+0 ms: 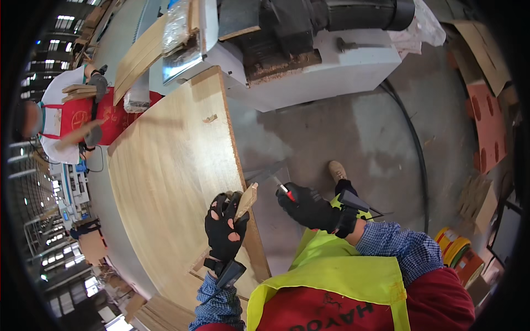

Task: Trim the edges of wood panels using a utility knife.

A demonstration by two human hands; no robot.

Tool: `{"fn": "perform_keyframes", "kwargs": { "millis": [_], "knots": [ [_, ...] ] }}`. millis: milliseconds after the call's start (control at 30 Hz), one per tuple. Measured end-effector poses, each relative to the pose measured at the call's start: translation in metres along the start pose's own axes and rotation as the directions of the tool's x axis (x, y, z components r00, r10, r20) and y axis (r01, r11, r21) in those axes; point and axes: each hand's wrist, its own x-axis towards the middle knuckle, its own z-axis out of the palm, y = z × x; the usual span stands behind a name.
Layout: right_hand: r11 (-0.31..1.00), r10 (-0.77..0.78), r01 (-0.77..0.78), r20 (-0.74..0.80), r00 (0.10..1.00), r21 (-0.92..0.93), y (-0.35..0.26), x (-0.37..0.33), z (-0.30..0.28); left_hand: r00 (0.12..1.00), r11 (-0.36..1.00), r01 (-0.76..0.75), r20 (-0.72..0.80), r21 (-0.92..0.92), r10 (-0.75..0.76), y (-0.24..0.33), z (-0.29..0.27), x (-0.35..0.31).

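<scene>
My left hand (223, 227), in a worn black glove, grips a narrow strip of wood (244, 202) at the right edge of a large pale plywood sheet (171, 165). The strip stands tilted upward above the sheet's edge. My right hand (306, 208), also gloved in black, is closed around a small tool with a red and white tip (285, 191), held just right of the strip over the grey floor. Both forearms wear blue checked sleeves with a black device strapped at each wrist.
A white machine (326, 71) with a black motor stands beyond the sheet. Another person (69, 118) in a red apron carries wood strips at far left. A black cable (419, 160) curves across the floor. Cardboard and orange panels (488, 121) lie at right.
</scene>
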Motion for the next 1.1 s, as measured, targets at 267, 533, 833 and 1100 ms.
{"fn": "perform_keyframes", "kwargs": {
  "millis": [267, 533, 833, 1100],
  "knots": [
    [0.705, -0.392, 0.353, 0.077, 0.917, -0.615, 0.007, 0.012, 0.026, 0.998, 0.991, -0.045, 0.048, 0.123, 0.039, -0.010, 0.008, 0.003],
    [0.685, -0.304, 0.275, 0.079, 0.949, -0.674, 0.002, 0.014, 0.028, 0.996, 0.996, -0.071, 0.047, 0.045, 0.069, -0.015, 0.010, 0.008],
    [0.677, -0.068, 0.151, 0.143, 0.987, -0.721, -0.018, 0.019, 0.024, 0.995, 1.000, -0.008, 0.101, -0.020, 0.010, -0.023, 0.005, 0.007],
    [0.657, -0.093, 0.218, 0.210, 0.973, -0.722, -0.011, 0.032, 0.012, 0.994, 0.991, -0.017, 0.106, -0.132, 0.031, -0.023, 0.002, 0.018]
  ]
}}
